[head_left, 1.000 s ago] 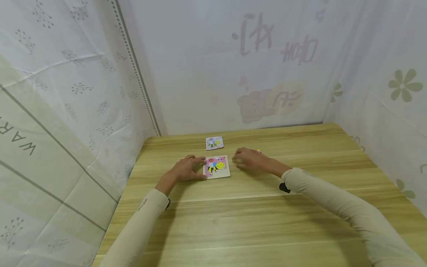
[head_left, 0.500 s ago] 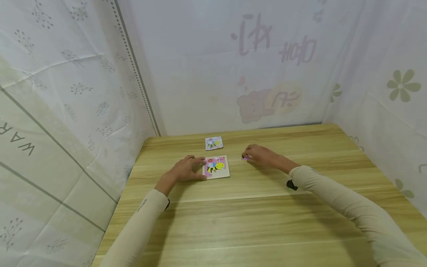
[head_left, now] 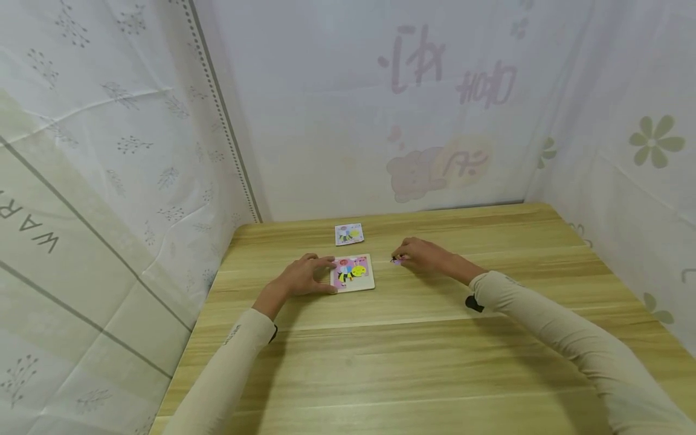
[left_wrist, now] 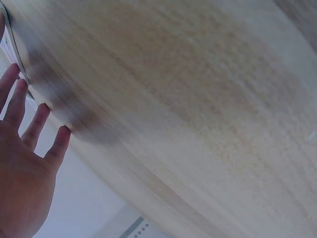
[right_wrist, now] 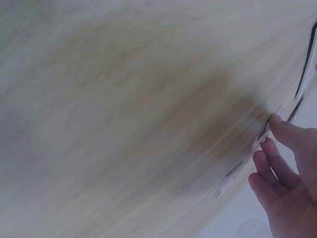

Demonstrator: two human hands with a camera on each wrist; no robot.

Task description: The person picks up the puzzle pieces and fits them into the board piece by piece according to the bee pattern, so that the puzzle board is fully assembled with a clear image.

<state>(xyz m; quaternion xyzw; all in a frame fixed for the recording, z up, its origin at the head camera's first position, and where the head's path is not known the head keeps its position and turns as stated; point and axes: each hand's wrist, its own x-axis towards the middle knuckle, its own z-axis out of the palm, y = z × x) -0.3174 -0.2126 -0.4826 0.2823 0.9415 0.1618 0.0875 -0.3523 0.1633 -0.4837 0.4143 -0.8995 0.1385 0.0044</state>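
Observation:
A square jigsaw board [head_left: 365, 283] with a bee picture lies on the table; pale bare strips show along its right and lower sides. My left hand [head_left: 302, 275] rests at the board's left edge, thumb near the lower corner and fingers near the upper one. Its fingers look straight and spread in the left wrist view. To the right of the board, my right hand [head_left: 426, 255] pinches a small pink and black puzzle piece [head_left: 399, 261] between thumb and fingertips, close above the table. Another flat piece [right_wrist: 229, 179] lies beyond that hand in the right wrist view.
Behind the board lies a small card [head_left: 349, 234] printed with a similar bee picture. The wooden table [head_left: 348, 362] meets patterned cloth [head_left: 326, 121] at its back and sides.
My right hand has moved away from the board's right side, rightward and slightly back, and the pinched piece has come into sight. My left hand and the board have stayed put.

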